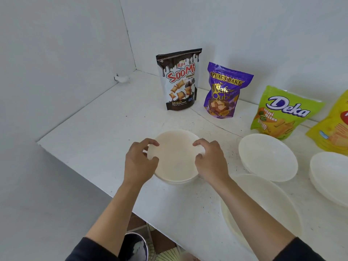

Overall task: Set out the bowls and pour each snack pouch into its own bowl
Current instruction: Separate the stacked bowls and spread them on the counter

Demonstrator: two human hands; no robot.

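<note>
A cream bowl (176, 157) sits on the white counter (98, 132), on top of at least one more bowl. My left hand (140, 161) grips its left rim and my right hand (210, 159) grips its right rim. Further right lie another bowl (267, 157), a large bowl (263, 208) near the front edge, and a stack of bowls (331, 176) at the far right. Along the back wall stand a Soomi pouch (178, 80), a purple Wafer Qube pouch (225, 91), a green Deka pouch (280, 113) and a yellow pouch (333, 127), cut off by the frame.
Grey walls close the counter at the back and left. A small white fitting (122, 78) sits in the back left corner. Below the front edge, a dark round container (134, 247) stands on a patterned floor.
</note>
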